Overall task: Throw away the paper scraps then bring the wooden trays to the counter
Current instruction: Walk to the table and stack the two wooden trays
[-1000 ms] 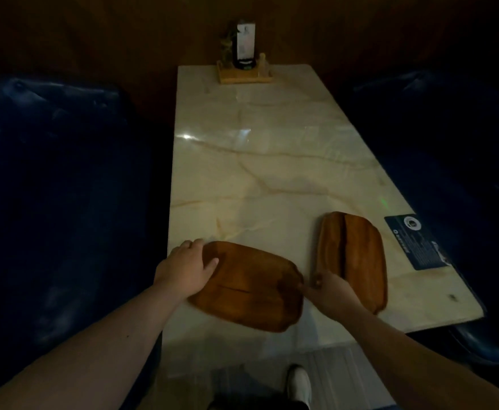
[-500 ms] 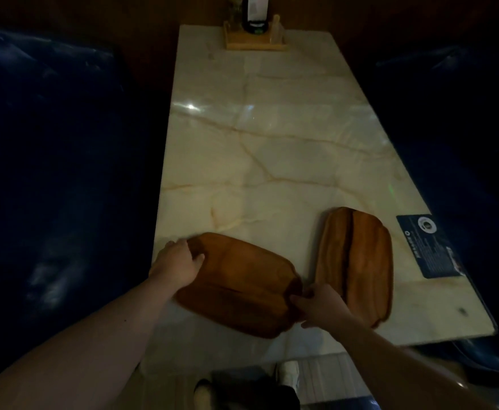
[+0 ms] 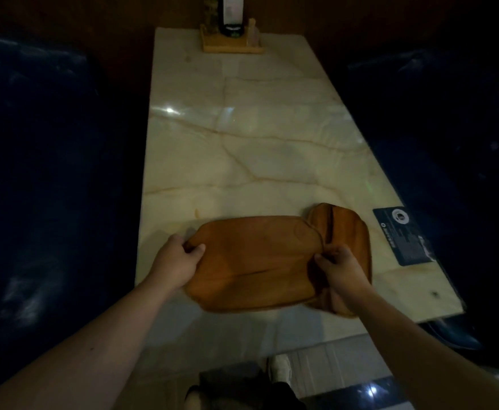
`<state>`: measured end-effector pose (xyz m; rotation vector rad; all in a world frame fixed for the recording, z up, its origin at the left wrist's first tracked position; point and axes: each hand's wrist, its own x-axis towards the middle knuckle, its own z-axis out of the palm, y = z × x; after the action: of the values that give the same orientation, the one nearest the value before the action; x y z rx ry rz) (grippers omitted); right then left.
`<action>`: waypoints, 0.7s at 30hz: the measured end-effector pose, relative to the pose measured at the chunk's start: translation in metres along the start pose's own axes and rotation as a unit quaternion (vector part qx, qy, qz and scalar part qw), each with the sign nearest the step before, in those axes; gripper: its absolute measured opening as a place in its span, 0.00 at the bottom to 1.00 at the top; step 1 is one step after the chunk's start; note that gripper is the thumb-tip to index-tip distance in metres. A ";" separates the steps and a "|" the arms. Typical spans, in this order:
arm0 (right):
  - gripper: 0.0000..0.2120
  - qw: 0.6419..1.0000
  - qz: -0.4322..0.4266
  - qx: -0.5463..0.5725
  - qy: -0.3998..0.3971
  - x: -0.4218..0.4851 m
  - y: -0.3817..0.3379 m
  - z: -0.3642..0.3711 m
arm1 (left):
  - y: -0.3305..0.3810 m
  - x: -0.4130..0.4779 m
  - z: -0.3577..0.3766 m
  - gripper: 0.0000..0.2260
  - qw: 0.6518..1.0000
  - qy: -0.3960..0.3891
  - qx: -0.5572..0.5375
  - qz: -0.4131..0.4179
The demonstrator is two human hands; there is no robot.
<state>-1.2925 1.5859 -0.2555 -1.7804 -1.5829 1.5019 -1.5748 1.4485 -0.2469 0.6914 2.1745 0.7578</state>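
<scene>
A big wooden tray sits near the close end of the marble table. Two hands hold it by its short ends. The left hand is closed on the left end, with the thumb on top and the other fingers curled under the rim, where they are hidden. The right hand is closed on the right end, with the thumb pressing on top. It is too dark to tell if the tray is lifted off the table or lying on it.

A second wooden tray lies just to the right. The big tray's right end covers part of it, and the right hand and arm cover more, so only its far part and right side show. It has a dark line running down it.

Next to that tray, at the table's right edge, a dark card lies flat. It has a round white mark, but the writing is too small to read.

At the far end of the table stands a small wooden holder with a dark bottle in it. The top of the bottle is cut off by the picture edge.

Dark blue seats are on both sides, very hard to make out. Below the table, one white shoe shows on the floor.
</scene>
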 end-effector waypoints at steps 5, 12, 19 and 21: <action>0.11 0.997 -0.022 0.037 0.058 0.025 -0.005 -0.051 | 0.036 -0.036 0.033 0.12 0.998 -0.043 -0.056 -0.001; 0.06 0.998 -0.066 0.023 0.012 0.083 -0.013 -0.109 | 0.062 -0.060 0.107 0.10 0.984 -0.103 -0.130 -0.061; 0.15 0.977 -0.119 -0.157 -0.079 0.155 -0.025 -0.125 | 0.065 -0.062 0.177 0.10 0.968 -0.134 -0.160 -0.138; 0.17 0.962 -0.143 -0.206 -0.109 0.172 -0.029 -0.123 | 0.066 -0.062 0.194 0.11 0.964 -0.139 -0.168 -0.150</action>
<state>-1.2336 1.7909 -0.2664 -1.5201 -2.2911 1.3379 -1.3737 1.5106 -0.2837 0.2646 1.7822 0.7888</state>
